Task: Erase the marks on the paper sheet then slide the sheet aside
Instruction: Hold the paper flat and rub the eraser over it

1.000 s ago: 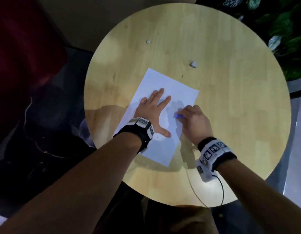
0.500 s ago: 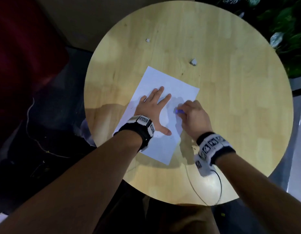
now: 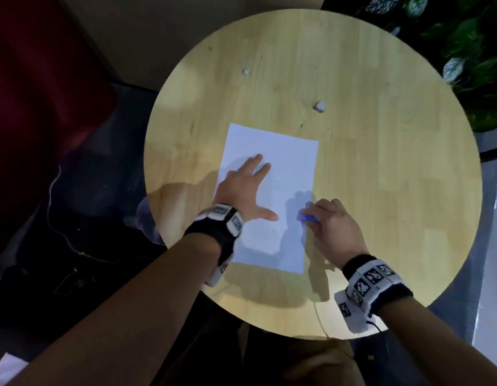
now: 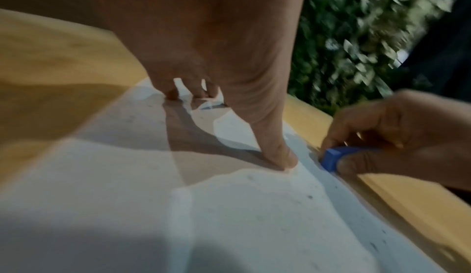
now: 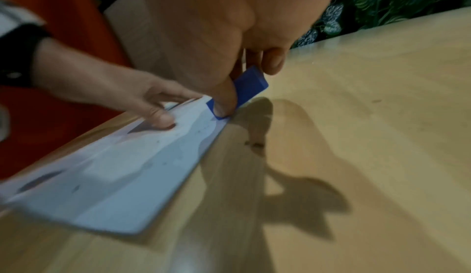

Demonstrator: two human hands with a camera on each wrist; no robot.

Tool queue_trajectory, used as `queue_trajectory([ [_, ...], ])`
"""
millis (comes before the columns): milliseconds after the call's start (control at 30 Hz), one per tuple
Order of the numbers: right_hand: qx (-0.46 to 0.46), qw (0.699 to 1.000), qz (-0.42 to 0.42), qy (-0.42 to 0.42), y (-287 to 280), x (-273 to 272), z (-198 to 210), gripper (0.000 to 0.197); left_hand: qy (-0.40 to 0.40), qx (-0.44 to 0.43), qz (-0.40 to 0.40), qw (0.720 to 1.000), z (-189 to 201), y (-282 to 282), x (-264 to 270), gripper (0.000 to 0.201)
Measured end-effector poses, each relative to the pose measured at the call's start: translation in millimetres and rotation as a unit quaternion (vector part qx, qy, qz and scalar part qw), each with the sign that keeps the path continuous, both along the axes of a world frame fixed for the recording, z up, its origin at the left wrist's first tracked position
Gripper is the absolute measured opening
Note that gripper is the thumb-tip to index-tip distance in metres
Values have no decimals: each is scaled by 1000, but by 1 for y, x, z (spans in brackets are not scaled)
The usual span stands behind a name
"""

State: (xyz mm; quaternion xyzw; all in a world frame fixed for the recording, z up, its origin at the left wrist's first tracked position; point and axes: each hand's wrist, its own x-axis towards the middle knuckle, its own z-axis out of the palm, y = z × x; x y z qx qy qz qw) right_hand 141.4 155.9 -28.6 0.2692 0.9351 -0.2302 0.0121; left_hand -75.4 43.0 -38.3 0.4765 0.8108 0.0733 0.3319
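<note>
Paper sheet (image 3: 283,162): white, rectangular, flat on the round wooden bench (image 3: 381,190), long side running away from the person, slightly skewed. A few faint small grey specks on its surface; no bold marks legible. Left hand (image 3: 243,188) spread flat on it, fingertips and thumb pressing. Eraser (image 5: 251,87): small blue block, tilted, one corner down at the sheet's right edge, pinched in the right hand (image 3: 332,227).
</note>
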Motion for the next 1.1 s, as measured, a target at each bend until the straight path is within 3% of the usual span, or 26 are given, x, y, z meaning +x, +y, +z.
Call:
queue_trajectory([
  [133, -58, 996, -61, 33, 20, -13, 5, 14, 3, 47, 19, 999, -11, -33, -10, 128],
  [300, -56, 997, 15, 45, 28, -89, -9, 15, 41, 25, -13, 999, -16, -30, -16, 139],
  [400, -29, 999, 3, 32, 30, -125, -14, 13, 29, 12, -18, 999, -17, -30, -22, 143],
  [500, -14, 999, -11, 44, 9, -109, -14, 11, 35, 4, -14, 999, -17, -29, -20, 144],
  [667, -33, 993, 102, 41, -22, -59, -2, 12, 61, -19, -24, 998, -12, -24, -17, 142],
  [833, 18, 999, -2, 43, 29, -140, -17, 13, 52, -28, -29, 998, -12, -24, -21, 144],
  [900, 31, 999, -27, 36, 29, -148, -18, 15, 42, -30, -30, 998, -10, -25, -21, 144],
  [1100, 22, 996, 82, 23, -25, -60, 4, 10, 91, -55, -49, 993, -2, -11, -15, 140],
])
